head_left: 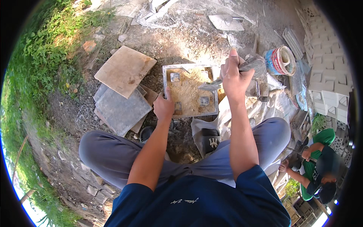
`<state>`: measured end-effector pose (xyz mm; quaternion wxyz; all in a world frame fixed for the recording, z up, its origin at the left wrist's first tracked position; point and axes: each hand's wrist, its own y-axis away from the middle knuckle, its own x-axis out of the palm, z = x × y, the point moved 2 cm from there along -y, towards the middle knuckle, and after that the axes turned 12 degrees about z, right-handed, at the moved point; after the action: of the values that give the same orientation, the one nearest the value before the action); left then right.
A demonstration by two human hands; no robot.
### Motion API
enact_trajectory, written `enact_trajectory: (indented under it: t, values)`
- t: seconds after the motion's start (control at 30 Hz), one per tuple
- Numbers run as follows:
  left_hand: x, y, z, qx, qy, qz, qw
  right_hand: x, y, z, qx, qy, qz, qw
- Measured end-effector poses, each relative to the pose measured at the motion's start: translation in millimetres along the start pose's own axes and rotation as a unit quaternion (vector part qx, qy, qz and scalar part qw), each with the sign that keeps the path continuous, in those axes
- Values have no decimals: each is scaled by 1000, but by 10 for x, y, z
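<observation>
A square mould frame [165,78] lies on the ground in front of me, filled with yellowish sandy material [191,89]. Small square grey blocks [204,100] show near its corners. My left hand [164,107] is closed on the frame's left side, thumb on the rim. In my right hand [236,77], above the frame's right side, is a trowel [210,86], its grip closed in my fingers. The blade reaches in over the sandy fill and seems to touch it. What sits under the sandy material is hidden.
Left of the frame, a beige tile [124,71] lies on grey slabs [123,109]. A paint bucket [280,60] and a dusty metal piece [260,77] stand to the right. Pale blocks [329,72] are stacked at far right. Another person [319,170] sits at lower right.
</observation>
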<state>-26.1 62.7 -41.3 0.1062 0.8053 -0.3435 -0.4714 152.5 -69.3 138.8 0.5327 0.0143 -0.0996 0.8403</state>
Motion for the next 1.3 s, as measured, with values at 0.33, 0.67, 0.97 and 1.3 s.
enact_trajectory:
  t: [0.33,0.67,0.97,1.3]
  values:
    - [-47,57,-30,-7,3,-5,1000,21,362,511,-101,-17,-63,993]
    - [-16,81,-86,1,13,17,1000,-128,544,-185,-105,121,-55,986]
    - [-16,-10,104,-25,-10,4,1000,59,487,296,-38,19,-50,998]
    - [-49,-19,46,-28,11,25,999,34,464,114,-42,35,-35,998]
